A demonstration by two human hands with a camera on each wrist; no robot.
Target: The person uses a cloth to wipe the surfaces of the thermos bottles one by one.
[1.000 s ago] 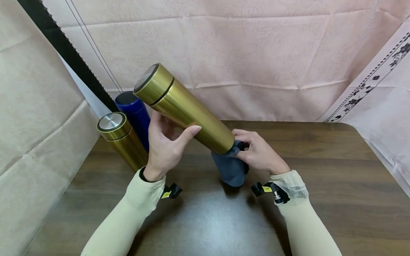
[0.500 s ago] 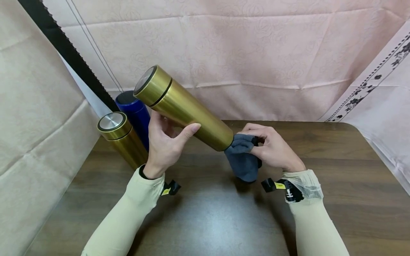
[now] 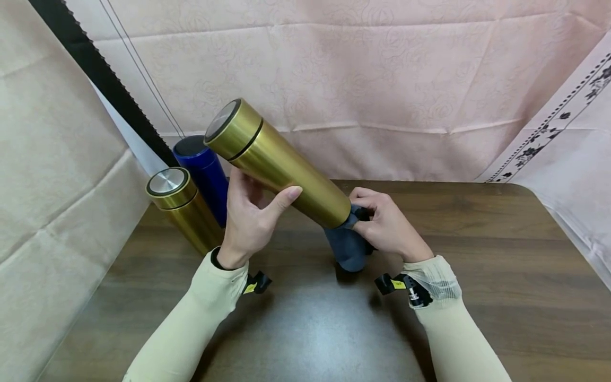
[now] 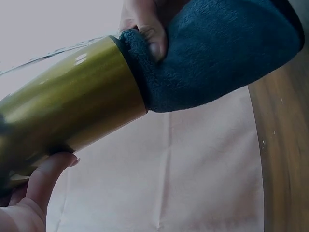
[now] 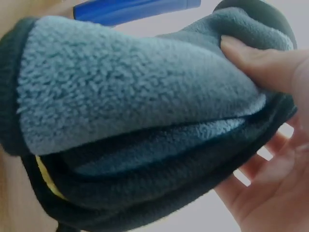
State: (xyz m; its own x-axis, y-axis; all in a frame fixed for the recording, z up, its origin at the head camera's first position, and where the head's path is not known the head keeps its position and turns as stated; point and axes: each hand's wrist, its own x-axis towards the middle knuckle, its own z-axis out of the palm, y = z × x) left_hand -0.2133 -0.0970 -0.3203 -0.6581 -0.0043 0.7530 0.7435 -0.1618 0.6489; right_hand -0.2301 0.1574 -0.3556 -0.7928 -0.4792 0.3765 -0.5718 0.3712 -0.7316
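Observation:
A gold thermos bottle (image 3: pixel 291 170) hangs tilted above the table, its lid end up to the left and its base down to the right. My left hand (image 3: pixel 253 217) grips it around the middle, thumb lying along the near side. At the base, my right hand (image 3: pixel 386 223) pinches a folded blue-grey cloth (image 3: pixel 348 246) and holds it against the bottle's bottom end. The left wrist view shows the plush cloth (image 4: pixel 217 53) pressed over the base's edge under the thumb. In the right wrist view the cloth's loose folds (image 5: pixel 120 87) hang below the fingers.
Left of my left hand stand a second gold thermos (image 3: pixel 183 207) with a silver-topped lid and a blue thermos (image 3: pixel 205 175) behind it. Pink patterned fabric (image 3: pixel 372 95) hangs behind the brown wooden table (image 3: pixel 501 265).
My right hand with the cloth moved out to the right, then back left against the bottle's base. The bottle shifted only slightly in my left hand's grip.

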